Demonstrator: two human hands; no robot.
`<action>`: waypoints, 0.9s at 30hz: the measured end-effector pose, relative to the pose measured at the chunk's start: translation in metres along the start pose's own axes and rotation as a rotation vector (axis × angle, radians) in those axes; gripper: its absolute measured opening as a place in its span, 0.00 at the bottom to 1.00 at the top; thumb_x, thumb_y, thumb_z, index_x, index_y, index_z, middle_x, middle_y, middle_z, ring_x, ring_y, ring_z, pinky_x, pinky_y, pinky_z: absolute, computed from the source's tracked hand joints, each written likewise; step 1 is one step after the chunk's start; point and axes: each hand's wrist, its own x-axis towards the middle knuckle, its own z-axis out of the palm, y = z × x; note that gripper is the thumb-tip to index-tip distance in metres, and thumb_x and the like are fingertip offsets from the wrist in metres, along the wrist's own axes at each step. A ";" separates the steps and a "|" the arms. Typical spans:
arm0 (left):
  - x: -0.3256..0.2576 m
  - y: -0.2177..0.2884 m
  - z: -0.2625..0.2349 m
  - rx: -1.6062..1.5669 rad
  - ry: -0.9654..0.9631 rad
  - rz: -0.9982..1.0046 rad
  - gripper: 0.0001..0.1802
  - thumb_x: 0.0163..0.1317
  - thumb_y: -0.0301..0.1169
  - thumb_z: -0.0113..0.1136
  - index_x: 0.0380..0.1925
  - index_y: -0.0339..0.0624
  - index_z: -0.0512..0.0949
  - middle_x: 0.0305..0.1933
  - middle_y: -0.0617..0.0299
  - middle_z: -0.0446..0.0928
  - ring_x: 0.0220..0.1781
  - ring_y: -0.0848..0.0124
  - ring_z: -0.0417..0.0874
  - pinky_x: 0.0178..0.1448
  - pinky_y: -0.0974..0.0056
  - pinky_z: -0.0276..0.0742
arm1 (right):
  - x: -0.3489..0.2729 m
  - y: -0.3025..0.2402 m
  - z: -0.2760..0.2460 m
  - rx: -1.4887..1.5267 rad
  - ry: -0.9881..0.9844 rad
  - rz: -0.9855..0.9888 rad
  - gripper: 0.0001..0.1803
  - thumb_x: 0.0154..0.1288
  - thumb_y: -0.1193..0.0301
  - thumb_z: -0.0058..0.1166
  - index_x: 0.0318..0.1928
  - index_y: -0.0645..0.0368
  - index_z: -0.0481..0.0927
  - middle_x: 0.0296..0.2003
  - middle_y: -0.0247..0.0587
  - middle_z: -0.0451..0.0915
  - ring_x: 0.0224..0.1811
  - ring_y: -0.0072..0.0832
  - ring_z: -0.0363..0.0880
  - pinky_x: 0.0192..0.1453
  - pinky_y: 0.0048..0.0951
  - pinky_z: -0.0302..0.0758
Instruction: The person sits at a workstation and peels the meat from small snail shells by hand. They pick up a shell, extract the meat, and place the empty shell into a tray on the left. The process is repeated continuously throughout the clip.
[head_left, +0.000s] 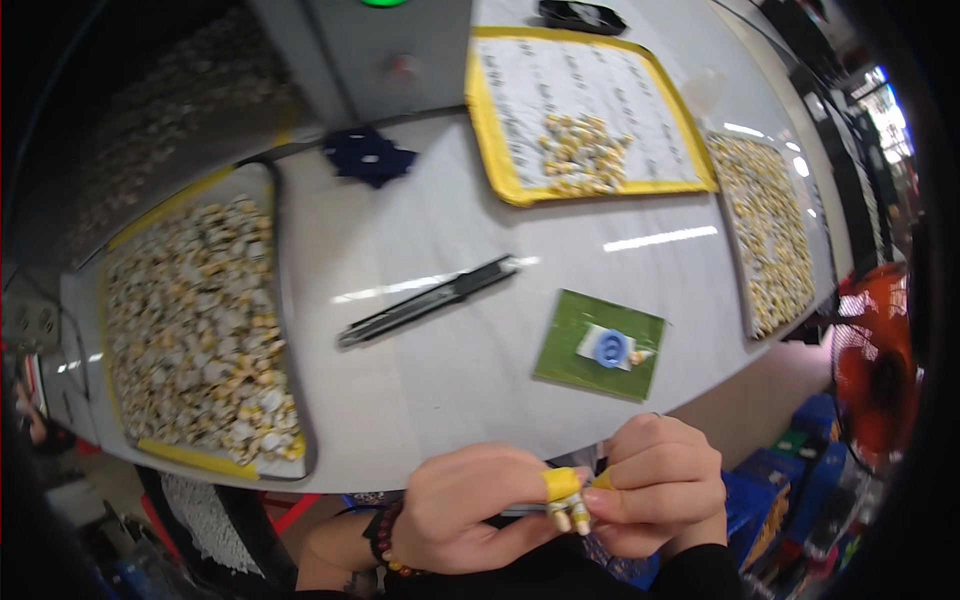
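Note:
My left hand (475, 505) and my right hand (660, 480) meet at the table's near edge, both closed, with fingertips pinched together. Small white-and-cream pieces with yellow bands (570, 513) stick out between them; their exact kind is too small to tell. Yellow tape (561, 484) covers a fingertip of the left hand, and a bit of yellow shows at the right fingertips too. Just beyond the hands lies a green square mat (560, 345), bearing a round blue piece (611, 348) on a white scrap.
A long dark bar-shaped tool (430, 300) lies mid-table. Trays of similar small pieces stand left (285, 300) and right (745, 270). The yellow-rimmed tray (600, 190) at the back holds a small pile. A dark blue cloth (366, 157) lies near a grey machine (400, 70).

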 end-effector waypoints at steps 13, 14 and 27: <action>0.017 0.092 -0.214 1.302 0.074 -0.353 0.22 0.45 0.33 0.70 0.41 0.37 0.80 0.45 0.53 0.79 0.50 0.58 0.78 0.58 0.59 0.69 | -0.015 0.000 -0.022 -0.138 0.233 0.117 0.09 0.57 0.64 0.57 0.25 0.56 0.79 0.20 0.32 0.72 0.22 0.25 0.65 0.26 0.25 0.61; 0.030 0.083 -0.232 1.093 0.270 -0.411 0.21 0.50 0.35 0.69 0.43 0.36 0.80 0.45 0.55 0.80 0.49 0.65 0.80 0.57 0.63 0.71 | -0.017 -0.001 -0.023 -0.152 0.227 0.127 0.09 0.57 0.64 0.57 0.25 0.56 0.79 0.20 0.32 0.72 0.22 0.25 0.65 0.26 0.26 0.61; 0.122 -0.015 -0.378 1.361 0.253 -0.544 0.19 0.49 0.38 0.70 0.37 0.36 0.82 0.33 0.54 0.81 0.36 0.65 0.81 0.41 0.60 0.75 | -0.038 -0.007 -0.046 -0.268 0.259 0.106 0.08 0.55 0.68 0.55 0.27 0.61 0.79 0.21 0.35 0.72 0.23 0.25 0.64 0.27 0.25 0.58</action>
